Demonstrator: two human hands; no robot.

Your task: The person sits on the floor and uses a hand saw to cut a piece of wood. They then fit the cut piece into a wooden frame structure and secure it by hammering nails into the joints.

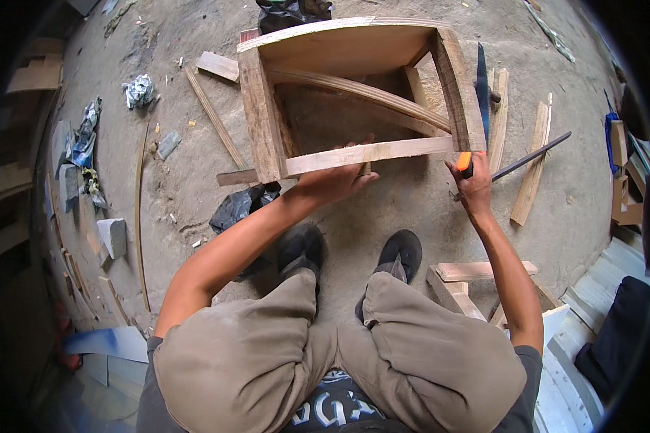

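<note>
From the head view, I have the left hand (331, 184) holding the pale wooden front rail (393, 150) of a brown boxy wooden frame (258, 108) ahead of its fingers; the right hand (474, 189) grips an orange-and-black handle (464, 162), blue flat blade (482, 97) beyond; likely steadying for sawing, next needing firm bracing
</note>
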